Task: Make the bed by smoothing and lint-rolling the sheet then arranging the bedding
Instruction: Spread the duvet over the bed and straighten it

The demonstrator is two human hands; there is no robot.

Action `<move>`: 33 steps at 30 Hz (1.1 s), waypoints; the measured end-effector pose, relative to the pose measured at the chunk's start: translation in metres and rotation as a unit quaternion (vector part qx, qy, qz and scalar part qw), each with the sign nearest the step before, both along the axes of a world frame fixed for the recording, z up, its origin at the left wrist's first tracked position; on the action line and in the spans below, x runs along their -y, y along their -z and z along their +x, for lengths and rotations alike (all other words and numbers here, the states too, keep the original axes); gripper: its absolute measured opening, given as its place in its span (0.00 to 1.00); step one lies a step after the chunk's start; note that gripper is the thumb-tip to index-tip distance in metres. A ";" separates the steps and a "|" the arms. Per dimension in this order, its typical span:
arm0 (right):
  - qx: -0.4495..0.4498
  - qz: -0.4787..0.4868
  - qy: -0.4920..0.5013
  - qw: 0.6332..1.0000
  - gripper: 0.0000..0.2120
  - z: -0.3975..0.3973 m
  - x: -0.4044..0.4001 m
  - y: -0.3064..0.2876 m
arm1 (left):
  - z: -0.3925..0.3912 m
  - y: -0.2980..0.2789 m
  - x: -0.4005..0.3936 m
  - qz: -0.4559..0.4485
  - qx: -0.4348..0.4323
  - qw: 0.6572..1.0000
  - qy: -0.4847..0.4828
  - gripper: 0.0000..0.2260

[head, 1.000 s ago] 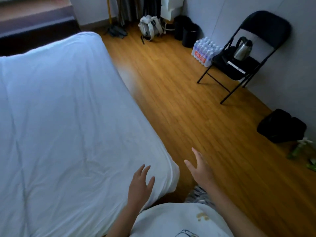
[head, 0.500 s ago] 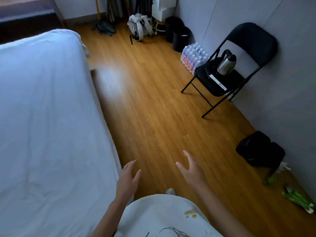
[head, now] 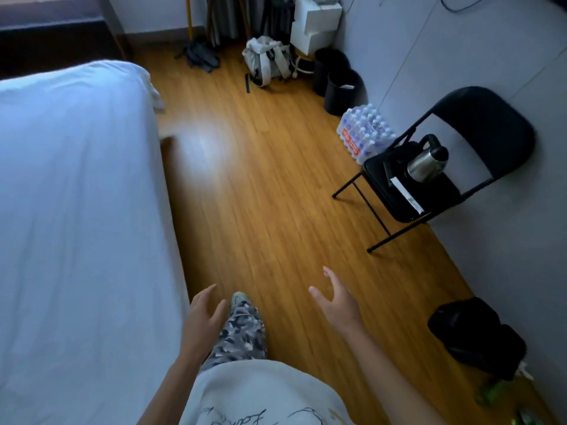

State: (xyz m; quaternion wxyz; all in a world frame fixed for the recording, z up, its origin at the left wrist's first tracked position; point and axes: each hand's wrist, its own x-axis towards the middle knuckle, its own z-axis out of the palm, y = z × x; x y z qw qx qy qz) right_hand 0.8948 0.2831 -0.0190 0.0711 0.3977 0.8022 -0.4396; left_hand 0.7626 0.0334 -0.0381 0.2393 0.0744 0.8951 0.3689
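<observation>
Sheet (head: 76, 210): white, covers the bed along the left side of the view, its near and left parts cut off by the frame; its right edge drops to the wooden floor (head: 260, 210). Left hand (head: 204, 317) and right hand (head: 337, 302) both hang spread and relaxed above the floor, holding nothing, just beside the bed's right edge. Two black bins (head: 340, 87) stand at the far wall, contents hard to make out; a kettle (head: 428, 162) sits on the folding chair (head: 478, 124).
</observation>
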 end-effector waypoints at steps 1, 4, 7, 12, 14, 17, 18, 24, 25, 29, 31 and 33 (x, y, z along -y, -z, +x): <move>-0.003 -0.001 0.005 1.000 0.30 -0.023 -0.007 0.000 | -0.023 0.001 -0.005 -0.001 -0.003 1.000 0.001 0.21; -0.008 -0.004 0.022 1.000 0.30 -0.091 -0.026 -0.002 | -0.093 0.001 -0.020 -0.016 -0.010 0.999 0.031 0.21; -0.019 -0.010 0.022 1.000 0.30 -0.164 -0.040 -0.007 | -0.164 -0.005 -0.038 -0.017 -0.024 0.997 0.065 0.20; -0.023 -0.011 -0.016 1.000 0.29 -0.276 -0.067 -0.010 | -0.267 -0.019 -0.073 -0.030 -0.034 0.996 0.077 0.21; -0.013 -0.010 -0.041 0.999 0.29 -0.323 -0.085 -0.007 | -0.305 -0.020 -0.089 -0.027 -0.033 0.997 0.060 0.21; -0.009 -0.015 -0.076 0.997 0.29 -0.401 -0.117 -0.001 | -0.361 -0.017 -0.112 -0.029 -0.023 0.999 0.003 0.21; -0.014 -0.018 -0.093 0.995 0.29 -0.429 -0.130 0.003 | -0.380 -0.014 -0.120 -0.030 -0.021 0.999 -0.015 0.21; 0.000 -0.028 -0.211 0.977 0.29 -0.611 -0.204 0.014 | -0.492 0.000 -0.173 -0.034 0.014 0.987 -0.157 0.21; 0.001 -0.026 -0.236 0.971 0.29 -0.643 -0.216 0.012 | -0.511 -0.002 -0.183 -0.037 0.019 0.983 -0.179 0.21; 0.011 -0.006 -0.337 0.942 0.29 -0.759 -0.252 -0.002 | -0.587 -0.012 -0.224 -0.028 0.025 0.966 -0.256 0.21; 0.009 0.007 -0.377 0.926 0.29 -0.816 -0.263 -0.006 | -0.627 -0.016 -0.239 -0.023 0.027 0.956 -0.291 0.21; 0.002 0.001 -0.396 0.918 0.28 -0.870 -0.269 -0.009 | -0.666 -0.017 -0.250 -0.014 0.033 0.945 -0.324 0.21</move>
